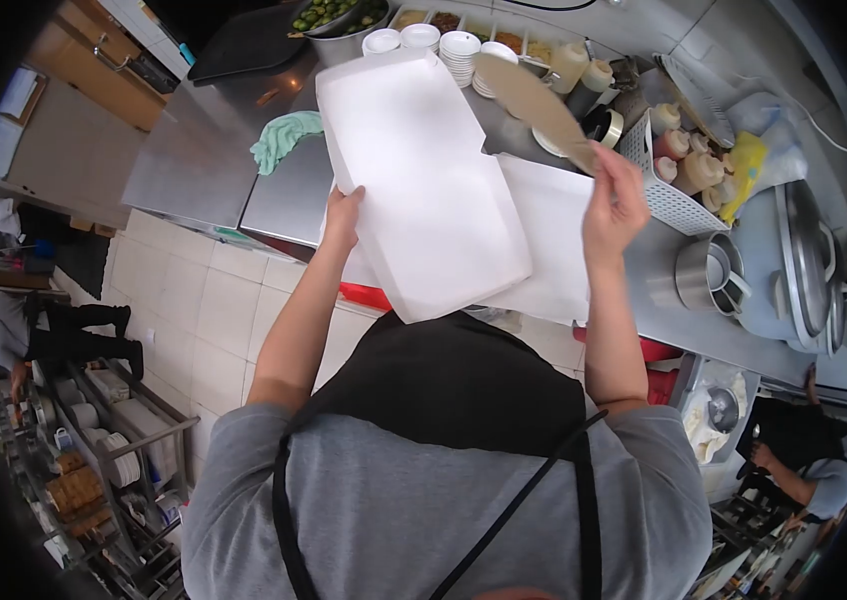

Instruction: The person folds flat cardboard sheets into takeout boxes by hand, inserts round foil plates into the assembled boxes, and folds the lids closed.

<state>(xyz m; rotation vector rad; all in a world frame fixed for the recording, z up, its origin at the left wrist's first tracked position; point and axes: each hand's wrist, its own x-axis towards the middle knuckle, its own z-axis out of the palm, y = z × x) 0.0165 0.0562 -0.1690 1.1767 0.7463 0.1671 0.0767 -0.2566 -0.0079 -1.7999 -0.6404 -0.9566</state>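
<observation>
- Left hand (344,215): closed on the left edge of the white board (424,180), thumb on the face. Board is tilted over the counter's near edge, close to the apron. One-edge grip, so my guess is it could sag or crease.
- Right hand (616,205): pinching the near end of a thin brown flap (534,100), far end free. Could bend or tear at the pinch if pulled hard.
- Second white panel (549,220) sits partly behind the white board, right side. Edges could snag on each other.
- Flap's far end is close in view to the stacked white dishes (459,60); a wide swing might knock them. White basket (679,195) of bottles is just right of the hand, same risk.
- Green cloth (286,138) lies near the board's left edge; if damp, could wet it.
- Hidden: left fingertips, behind the board.
- Can't tell if flap, board and panel are one piece; flap is blurred, joins covered.
- Counter (199,150) under the board is hidden too.
- Lower right: co-worker (804,450) partly cut off by the lens border.
</observation>
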